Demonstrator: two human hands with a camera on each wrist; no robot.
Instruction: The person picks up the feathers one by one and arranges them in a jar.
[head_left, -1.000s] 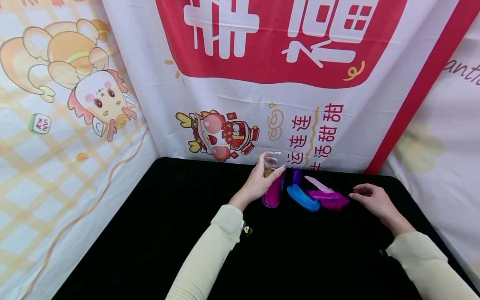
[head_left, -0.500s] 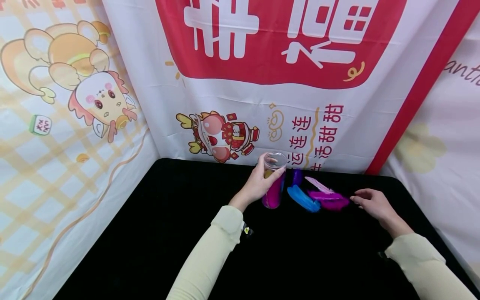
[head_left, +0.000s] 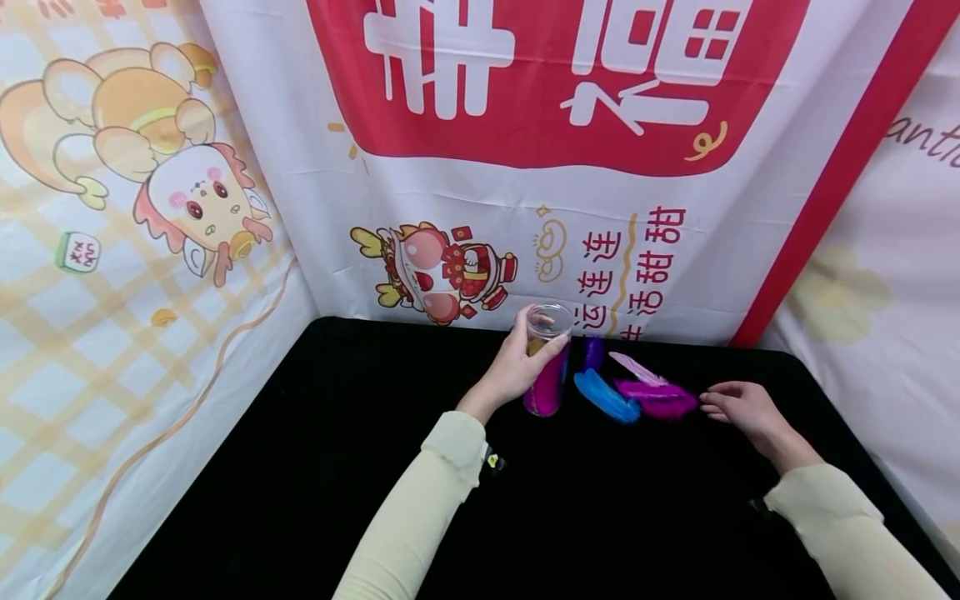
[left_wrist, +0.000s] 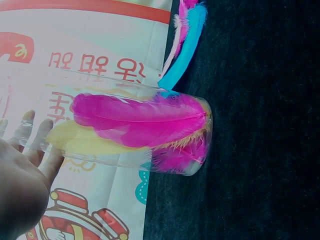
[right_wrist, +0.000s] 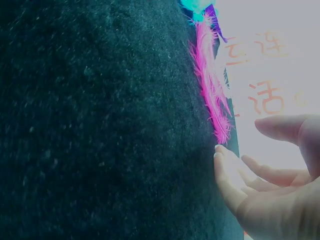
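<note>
Near the back edge of the black table, my left hand [head_left: 513, 367] grips a clear plastic cylinder [head_left: 546, 396] by its upper part. It stands upright with its top uncovered. Inside it, the left wrist view shows a magenta feather [left_wrist: 140, 122] and a yellow feather [left_wrist: 85, 139]. Loose feathers lie just to its right: a blue feather [head_left: 606, 398], a purple feather [head_left: 593, 353], a pale pink feather [head_left: 633, 367] and a fluffy magenta feather [head_left: 663, 402]. My right hand [head_left: 750, 412] is at that feather's right tip, thumb apart from the fingers and nothing between them.
A white and red printed cloth [head_left: 420, 192] hangs right behind the table's back edge. Patterned cloth [head_left: 135, 350] hangs on the left and pale cloth [head_left: 885, 333] on the right. The black tabletop [head_left: 600, 508] stretches toward me between my forearms.
My right hand has come down slightly toward the table beside the fluffy magenta feather. My left hand, the cylinder and the loose feathers have stayed put.
</note>
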